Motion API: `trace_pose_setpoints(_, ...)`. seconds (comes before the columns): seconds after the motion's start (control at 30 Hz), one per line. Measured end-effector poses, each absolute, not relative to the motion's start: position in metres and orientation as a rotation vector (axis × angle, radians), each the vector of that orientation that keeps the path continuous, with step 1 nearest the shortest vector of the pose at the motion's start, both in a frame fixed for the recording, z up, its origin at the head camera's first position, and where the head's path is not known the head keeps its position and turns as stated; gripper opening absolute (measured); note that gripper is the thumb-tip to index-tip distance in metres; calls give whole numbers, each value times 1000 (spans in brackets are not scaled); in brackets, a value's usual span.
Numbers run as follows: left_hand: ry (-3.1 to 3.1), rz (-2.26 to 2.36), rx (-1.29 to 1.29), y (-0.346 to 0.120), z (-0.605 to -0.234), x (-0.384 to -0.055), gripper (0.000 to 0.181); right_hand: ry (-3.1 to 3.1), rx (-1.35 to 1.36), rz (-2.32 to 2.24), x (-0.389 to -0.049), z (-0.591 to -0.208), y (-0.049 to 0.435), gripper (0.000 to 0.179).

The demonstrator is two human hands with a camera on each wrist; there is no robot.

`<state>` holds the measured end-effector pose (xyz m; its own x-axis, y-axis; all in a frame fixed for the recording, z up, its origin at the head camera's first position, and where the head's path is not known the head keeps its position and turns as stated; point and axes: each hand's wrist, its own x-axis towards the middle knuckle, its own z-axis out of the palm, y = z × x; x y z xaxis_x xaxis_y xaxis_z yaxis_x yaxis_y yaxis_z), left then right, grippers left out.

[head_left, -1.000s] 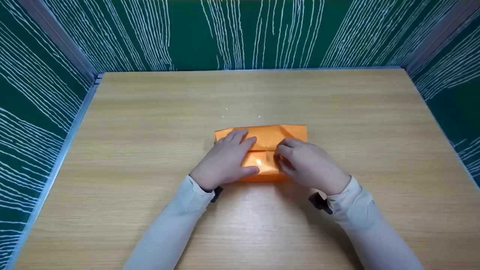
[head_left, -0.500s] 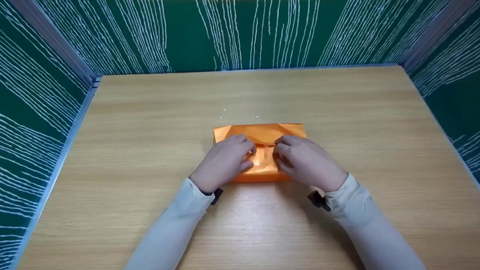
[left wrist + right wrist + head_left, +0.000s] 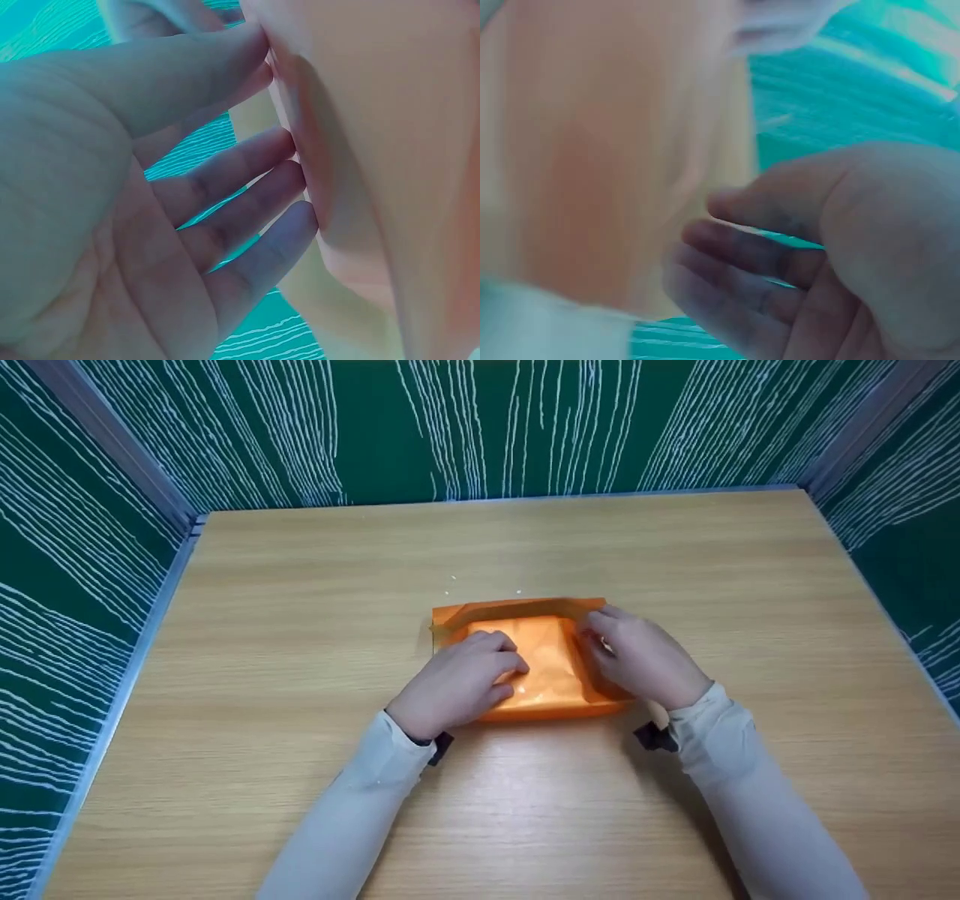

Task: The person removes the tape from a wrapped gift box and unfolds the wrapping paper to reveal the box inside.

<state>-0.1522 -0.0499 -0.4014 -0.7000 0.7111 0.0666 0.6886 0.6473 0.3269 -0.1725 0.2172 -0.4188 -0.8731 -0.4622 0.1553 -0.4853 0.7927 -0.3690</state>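
In the head view, an orange paper-wrapped package (image 3: 540, 660) lies near the middle of the table, its paper standing up along the far side. My left hand (image 3: 465, 679) rests on its left part with bent fingers. The left wrist view shows its fingertips (image 3: 300, 217) against the wrapped surface, thumb apart from the other fingers. At the package's right end, my right hand (image 3: 645, 656) pinches the orange paper near its edge. Its thumb and fingers come close together at the blurred paper (image 3: 592, 187) in the right wrist view. The hands hide parts of the package's left and right ends.
The package lies on a light wooden table (image 3: 300, 585). Small white specks (image 3: 518, 592) dot the surface behind it. Green panels with white lines (image 3: 390, 435) border the table at the back and on both sides.
The far flap, earlier folded over the top, now stands up and back, baring more of the top. My right hand has moved right; my left hand has shifted only slightly.
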Motion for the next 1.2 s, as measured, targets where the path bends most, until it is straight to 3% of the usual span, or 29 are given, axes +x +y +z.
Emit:
trace_pose_setpoints(0.23, 2817, 547, 1183, -51, -408, -161, 32, -3064, 631, 802, -198, -441, 224, 45)
trace_pose_setpoints(0.43, 2838, 768, 1080, -62, -415, -176, 34, -3107, 623, 971, -213, -452, 231, 51)
trace_pose_setpoints(0.53, 2826, 924, 947, -73, -414, -187, 36, -3086, 684, 972, -220, -456, 237, 47)
trace_pose_setpoints(0.73, 2720, 1001, 710, -89, -413, -217, 50, -2943, 912, 826, -229, -464, 243, 20)
trace_pose_setpoints(0.87, 2607, 1025, 623, -88, -415, -232, 50, -2904, 948, 807, -227, -466, 244, 15)
trace_pose_setpoints(1.03, 2532, 993, 595, -91, -424, -245, 45, -2879, 1005, 805, -218, -469, 247, 13)
trace_pose_setpoints(1.2, 2543, 914, 670, -95, -437, -256, 48, -2798, 1061, 726, -207, -475, 253, 29)
